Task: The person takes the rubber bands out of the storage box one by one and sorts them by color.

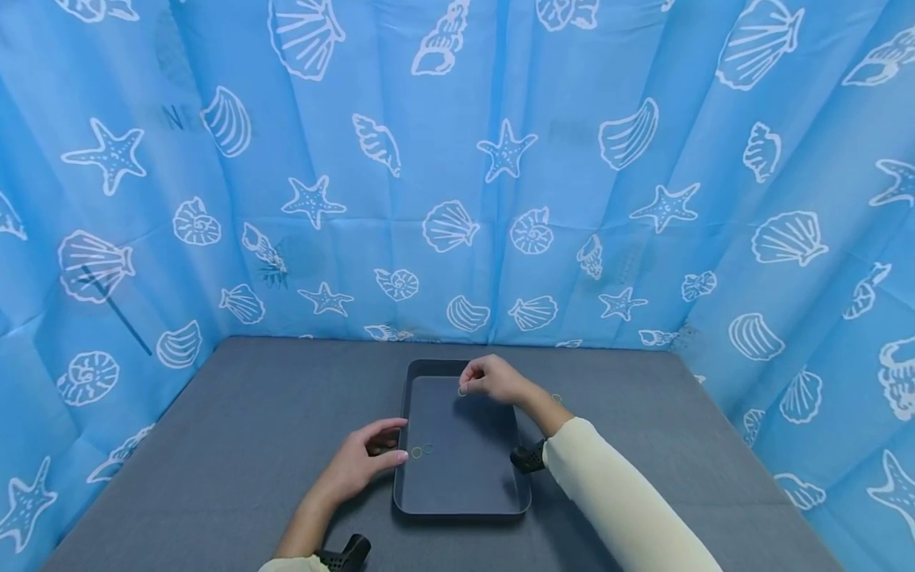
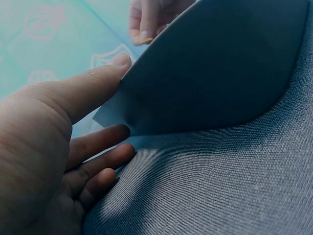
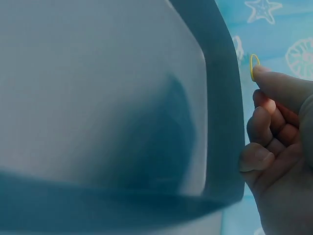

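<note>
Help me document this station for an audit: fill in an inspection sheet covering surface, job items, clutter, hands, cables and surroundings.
Surface: grey fabric-textured tabletop.
Job items: dark tray; yellow ring and greenish ring inside, near its left side; held yellow ring; yellowish ring outside, on the tabletop right of the tray.
Clutter: nothing seen beyond that outside ring.
Left hand: at the tray's left rim, thumb and fingers apart; firmness of contact unclear.
Right hand: pinches the held yellow ring above the tray's far end.
Cables: nothing seen.
Surroundings: blue curtain with white shells and starfish.
</note>
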`<state>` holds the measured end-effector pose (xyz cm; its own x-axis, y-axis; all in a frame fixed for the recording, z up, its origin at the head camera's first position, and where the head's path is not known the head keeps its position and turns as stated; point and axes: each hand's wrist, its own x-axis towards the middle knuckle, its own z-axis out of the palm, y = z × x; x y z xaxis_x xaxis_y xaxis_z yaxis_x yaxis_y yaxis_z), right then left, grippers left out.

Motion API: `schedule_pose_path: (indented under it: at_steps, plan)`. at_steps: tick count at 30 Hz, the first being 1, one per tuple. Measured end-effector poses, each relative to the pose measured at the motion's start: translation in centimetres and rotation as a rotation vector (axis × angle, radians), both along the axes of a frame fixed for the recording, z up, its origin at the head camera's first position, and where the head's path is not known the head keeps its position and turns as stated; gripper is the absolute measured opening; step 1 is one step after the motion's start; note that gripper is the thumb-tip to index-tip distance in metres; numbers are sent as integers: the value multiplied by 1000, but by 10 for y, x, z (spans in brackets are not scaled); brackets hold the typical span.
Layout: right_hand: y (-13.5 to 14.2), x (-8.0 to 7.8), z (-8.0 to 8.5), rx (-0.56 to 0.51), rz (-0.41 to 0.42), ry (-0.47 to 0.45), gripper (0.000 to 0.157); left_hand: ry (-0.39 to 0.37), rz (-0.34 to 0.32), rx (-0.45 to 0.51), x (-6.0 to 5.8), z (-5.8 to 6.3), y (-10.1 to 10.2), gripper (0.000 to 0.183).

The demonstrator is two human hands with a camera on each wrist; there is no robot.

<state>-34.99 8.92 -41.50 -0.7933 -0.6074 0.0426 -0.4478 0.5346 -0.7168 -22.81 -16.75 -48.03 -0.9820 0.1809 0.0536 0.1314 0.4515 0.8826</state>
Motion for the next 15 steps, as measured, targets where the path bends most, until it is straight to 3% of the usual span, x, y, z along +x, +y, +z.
schedule_pose_path:
  at_steps: [7, 15]
  plan:
    - [16, 0, 4, 24, -136, -15, 5, -2, -3, -9, -1, -1, -1, 48]
    - [36, -2, 1, 0, -190, 29, 5, 4, 1, -8, -1, 0, 0, 47]
